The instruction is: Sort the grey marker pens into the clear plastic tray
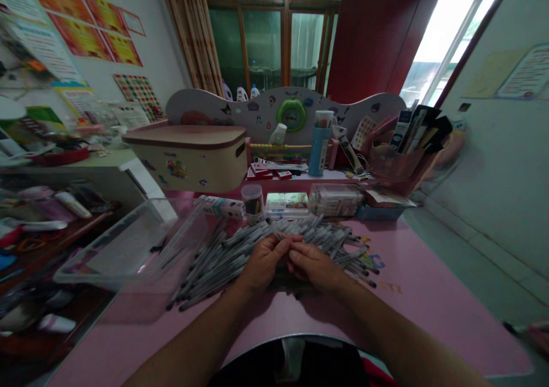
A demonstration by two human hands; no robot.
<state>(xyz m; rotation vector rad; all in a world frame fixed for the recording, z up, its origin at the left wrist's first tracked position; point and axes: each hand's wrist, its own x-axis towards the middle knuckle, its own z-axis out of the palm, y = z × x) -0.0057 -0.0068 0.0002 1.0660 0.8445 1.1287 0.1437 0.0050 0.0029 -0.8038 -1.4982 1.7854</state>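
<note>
While working with left hand (pixel 266 259) and right hand (pixel 316 266) curled close together (cannot tell whether gripping anything), hold both steady, low near the pens (pixel 225 264), heaped loosely on the pink table (pixel 433 304).

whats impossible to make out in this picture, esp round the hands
Head view: whatever may be between the left hand and right hand; their fingers cover it.
Head view: the pens at the bottom of the pile; the hands and upper pens hide them.
Head view: the time on the green clock; too small and blurred.
Head view: anything inside the lidded box; its lid and walls block sight.
</note>
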